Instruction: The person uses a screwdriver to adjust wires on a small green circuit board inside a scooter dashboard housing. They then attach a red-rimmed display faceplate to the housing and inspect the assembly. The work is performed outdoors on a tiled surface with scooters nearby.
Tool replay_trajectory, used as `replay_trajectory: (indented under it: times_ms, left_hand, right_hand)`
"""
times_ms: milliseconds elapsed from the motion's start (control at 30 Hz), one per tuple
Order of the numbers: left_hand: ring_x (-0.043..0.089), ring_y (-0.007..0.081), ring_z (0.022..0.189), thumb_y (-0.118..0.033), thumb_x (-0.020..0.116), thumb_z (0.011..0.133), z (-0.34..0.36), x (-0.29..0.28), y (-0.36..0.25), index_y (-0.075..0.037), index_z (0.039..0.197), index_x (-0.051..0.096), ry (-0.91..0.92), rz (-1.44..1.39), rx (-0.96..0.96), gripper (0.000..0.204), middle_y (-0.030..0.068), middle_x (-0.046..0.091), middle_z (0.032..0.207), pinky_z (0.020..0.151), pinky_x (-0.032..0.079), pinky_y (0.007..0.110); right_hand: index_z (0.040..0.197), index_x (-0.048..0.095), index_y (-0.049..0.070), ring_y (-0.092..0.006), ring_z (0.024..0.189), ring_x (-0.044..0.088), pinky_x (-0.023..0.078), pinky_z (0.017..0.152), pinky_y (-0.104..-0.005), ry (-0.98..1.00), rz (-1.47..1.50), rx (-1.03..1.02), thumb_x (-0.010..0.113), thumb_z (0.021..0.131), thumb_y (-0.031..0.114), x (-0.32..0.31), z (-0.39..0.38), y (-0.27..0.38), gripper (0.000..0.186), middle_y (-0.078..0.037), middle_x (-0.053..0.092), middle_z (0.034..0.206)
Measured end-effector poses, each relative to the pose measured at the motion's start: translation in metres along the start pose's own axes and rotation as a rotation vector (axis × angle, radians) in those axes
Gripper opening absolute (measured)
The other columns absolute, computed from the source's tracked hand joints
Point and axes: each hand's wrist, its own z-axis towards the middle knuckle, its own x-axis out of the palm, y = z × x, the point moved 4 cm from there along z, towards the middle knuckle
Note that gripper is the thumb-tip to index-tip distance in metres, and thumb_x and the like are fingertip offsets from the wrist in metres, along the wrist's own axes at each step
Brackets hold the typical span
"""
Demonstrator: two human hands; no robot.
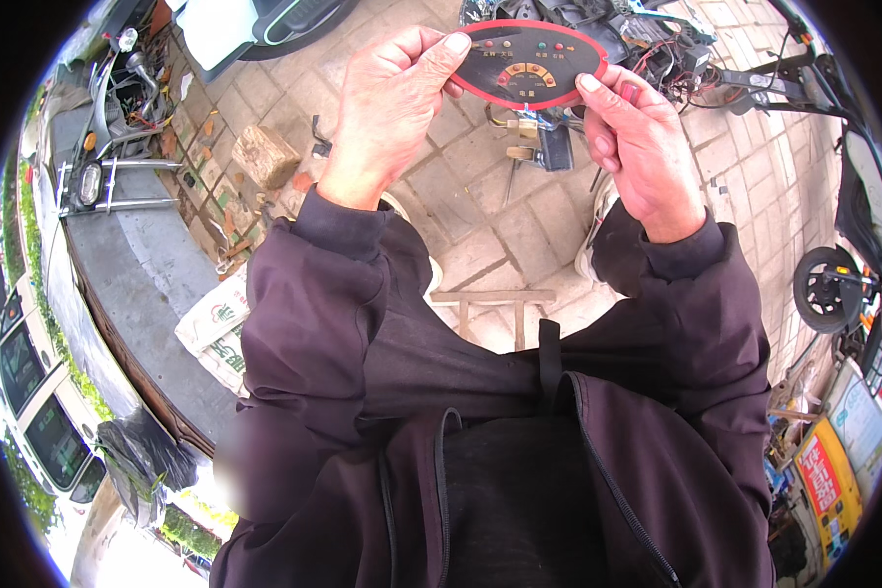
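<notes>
An oval dark instrument panel [527,65] with a red rim, small round lights and a curved gauge is held up level at the top of the view. My left hand [394,106] grips its left end, thumb on the face and fingers behind. At the opposite end, my right hand [643,147] pinches the rim between thumb and fingers. Just below and behind the panel are a metal lock-like part [519,125] and a black flat piece [556,149]. Wires and vehicle parts behind the panel are partly hidden by it.
On the paving left of my feet lies a wooden block [267,157]. A grey board [132,260] with a lamp unit [90,183] runs down the left, beside a white sack [214,328]. At right are a wheel [821,288] and a yellow-red box [825,485].
</notes>
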Motion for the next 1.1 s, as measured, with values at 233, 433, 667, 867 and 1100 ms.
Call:
replay_trajectory:
  times_ms: [233, 433, 667, 867, 1100]
  left_hand:
    - [0.036, -0.0013, 0.051, -0.025, 0.07, 0.102, 0.0011, 0.0013, 0.0009, -0.003, 0.101, 0.071, -0.01, -0.02, 0.004, 0.022, 0.0003, 0.066, 0.077, 0.046, 0.024, 0.018]
    - [0.039, -0.0015, 0.058, -0.028, 0.073, 0.1, 0.0025, -0.0012, 0.0023, -0.002, 0.102, 0.074, 0.003, -0.004, 0.029, 0.026, -0.0022, 0.065, 0.077, 0.051, 0.03, 0.019]
    - [0.039, -0.0015, 0.058, -0.028, 0.073, 0.1, 0.0049, -0.0012, 0.0076, -0.002, 0.103, 0.074, -0.017, -0.002, 0.044, 0.026, -0.0023, 0.066, 0.078, 0.051, 0.03, 0.019]
    - [0.039, -0.0015, 0.058, -0.027, 0.073, 0.1, 0.003, -0.0022, 0.0036, -0.002, 0.102, 0.074, 0.002, -0.003, 0.034, 0.025, -0.0022, 0.066, 0.078, 0.051, 0.03, 0.019]
    - [0.039, -0.0012, 0.059, -0.026, 0.071, 0.101, 0.0031, -0.0017, 0.0026, -0.003, 0.098, 0.075, -0.009, 0.011, 0.009, 0.023, -0.0033, 0.065, 0.077, 0.052, 0.03, 0.019]
  right_hand:
    - [0.093, 0.065, 0.009, -0.0023, 0.05, 0.042, 0.028, 0.043, -0.0199, -0.008, -0.016, 0.003, 0.072, 0.099, 0.019, -0.0011, -0.0002, -0.001, 0.014, 0.006, 0.051, 0.062]
    - [0.098, 0.067, 0.008, -0.0013, 0.05, 0.042, 0.029, 0.043, -0.0197, -0.008, 0.0, -0.009, 0.071, 0.1, 0.02, 0.0004, -0.0004, -0.0011, 0.013, 0.007, 0.051, 0.064]
    - [0.101, 0.068, 0.007, -0.0012, 0.051, 0.043, 0.029, 0.043, -0.0195, 0.016, 0.011, -0.008, 0.07, 0.101, 0.02, 0.0016, -0.0003, -0.0015, 0.013, 0.007, 0.052, 0.066]
    - [0.098, 0.067, 0.007, -0.0012, 0.05, 0.043, 0.029, 0.043, -0.0196, -0.007, -0.007, 0.004, 0.071, 0.1, 0.019, 0.0015, -0.0014, -0.0012, 0.013, 0.008, 0.051, 0.065]
    - [0.095, 0.067, 0.007, -0.0019, 0.05, 0.044, 0.029, 0.043, -0.0198, -0.01, 0.0, 0.002, 0.073, 0.099, 0.019, 0.0008, -0.0003, -0.002, 0.013, 0.007, 0.053, 0.064]
